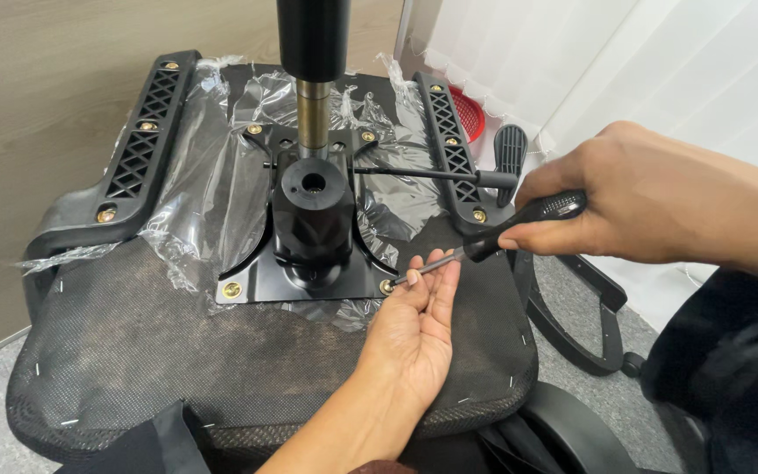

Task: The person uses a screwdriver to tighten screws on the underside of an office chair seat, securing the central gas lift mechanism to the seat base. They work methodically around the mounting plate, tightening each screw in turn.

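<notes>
Head view: right hand (651,206) fingers clenched on black-handled steel screwdriver (493,239), tip on brass screw (386,286) at front right corner of black metal mounting plate (309,283) on upturned mesh chair seat (221,351). Left hand (414,329) open, fingertips steadying shaft. Tip seating probably okay; keep shaft square, press firmly.

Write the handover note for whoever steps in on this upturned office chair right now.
Right hand: gripping the black screwdriver, tip on the near-right screw of the black mounting plate.
Left hand: palm up, fingertips steadying the shaft beside that screw.
Seat underside faces up, plastic wrap partly over it.
Done: near-left screw and both far screws sit in the plate.
Left: the near-right screw; tightness cannot be judged.
</notes>
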